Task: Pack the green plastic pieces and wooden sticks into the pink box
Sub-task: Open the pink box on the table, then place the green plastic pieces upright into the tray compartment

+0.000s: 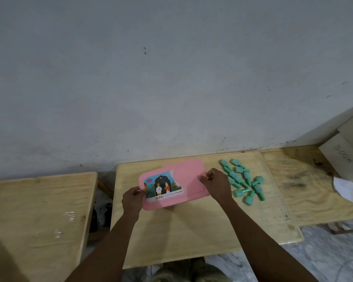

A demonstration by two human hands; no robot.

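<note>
Fingers of your left hand (133, 200) and right hand (216, 185) pinch the pink box (189, 180) lid ends; lift both evenly, away from the green plastic pieces (243, 181) toward the table's right edge.

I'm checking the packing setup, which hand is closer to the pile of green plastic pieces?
The right hand, at the pink box's right edge, is right beside the green plastic pieces. The left hand is at the box's left edge, the whole box away from them.

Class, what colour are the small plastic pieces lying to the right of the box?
Green, a minty shade; the pieces show clearly in the head view.
</note>
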